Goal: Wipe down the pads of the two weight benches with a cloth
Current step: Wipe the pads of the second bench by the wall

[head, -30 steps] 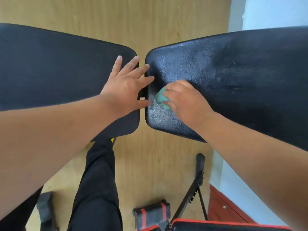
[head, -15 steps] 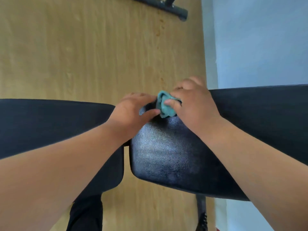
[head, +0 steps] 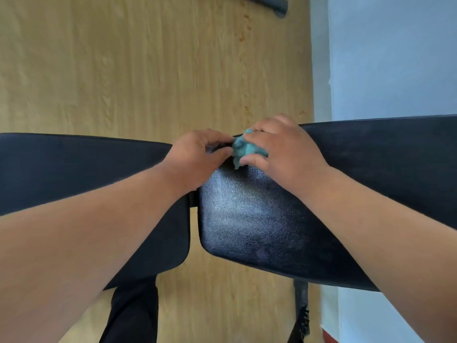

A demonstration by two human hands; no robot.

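Right hand (head: 284,152) is gripping teal cloth (head: 244,149) at right pad's (head: 259,219) twelve-o'clock edge; left hand (head: 197,154), fingers curled, is pinching that edge beside it.

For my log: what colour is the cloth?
Teal, a blue-green; the cloth shows in the head view, bunched under the right hand.

Crumpled teal cloth (head: 243,147) pressed on far corner of right black textured bench pad (head: 249,219); left black bench pad (head: 74,169) just beside, narrow gap between.
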